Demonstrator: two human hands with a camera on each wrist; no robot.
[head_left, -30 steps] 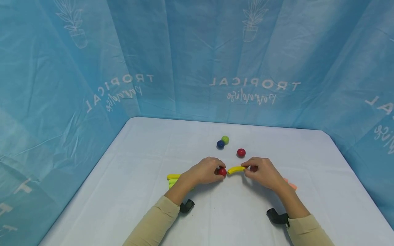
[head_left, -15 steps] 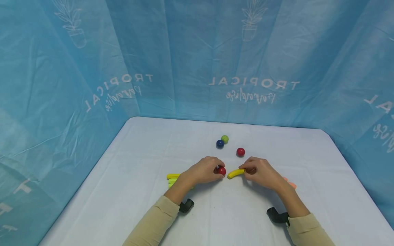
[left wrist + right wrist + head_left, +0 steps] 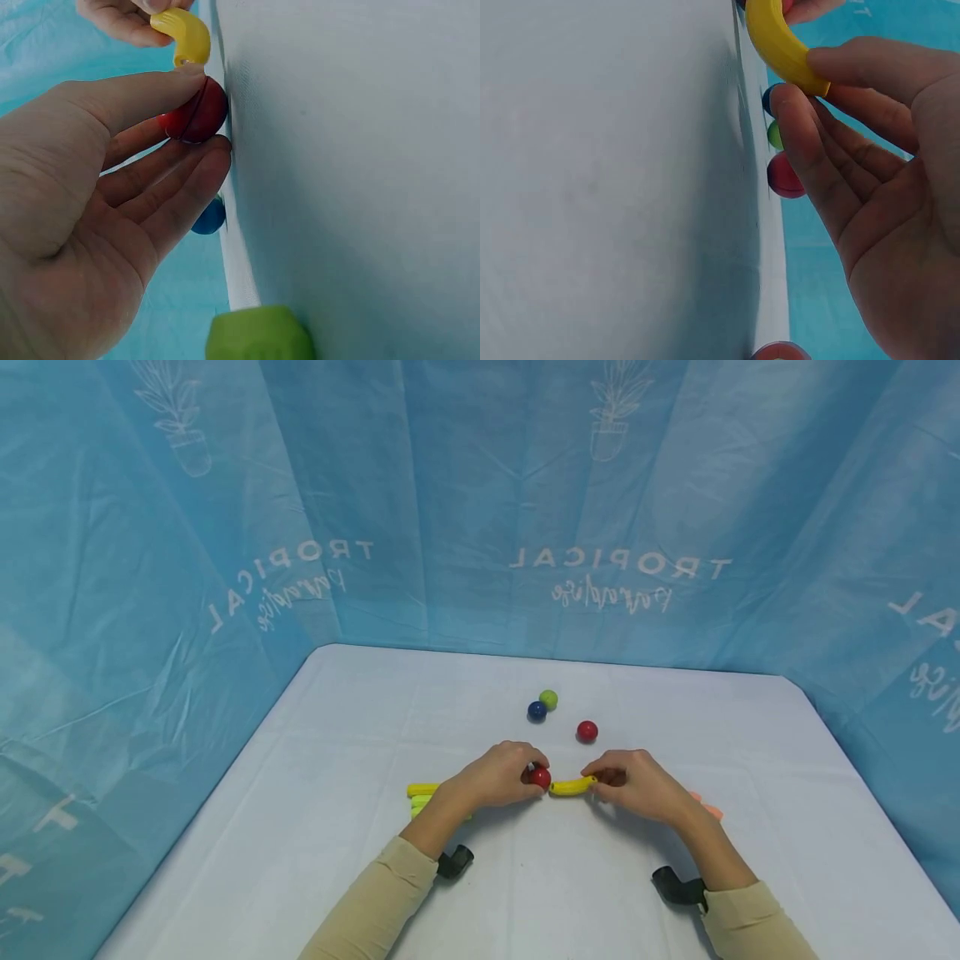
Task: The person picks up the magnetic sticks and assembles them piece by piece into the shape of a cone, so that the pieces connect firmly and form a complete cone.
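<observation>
My left hand point(image 3: 506, 774) pinches a red ball point(image 3: 540, 778) between thumb and fingertips, low over the white table. A dark seam runs round the ball point(image 3: 196, 116) in the left wrist view. My right hand point(image 3: 636, 785) pinches the right end of a short, curved yellow rod point(image 3: 572, 787) between thumb and fingers. The rod's left end is right at the red ball. A small hole shows in the rod's end point(image 3: 187, 56) in the left wrist view. From the right wrist, the yellow rod point(image 3: 776, 45) bows toward the table.
Behind the hands lie a second red ball point(image 3: 587, 732), a blue ball point(image 3: 537, 712) and a green ball point(image 3: 549, 699). Yellow point(image 3: 422, 791) and lime sticks point(image 3: 422, 803) lie partly hidden by my left forearm. Orange pieces point(image 3: 711, 812) lie beyond my right wrist. Blue curtains enclose the table point(image 3: 375, 693).
My right hand has turned the yellow rod so its bow faces down, and has brought its left end over to the red ball. My left hand has stayed in place.
</observation>
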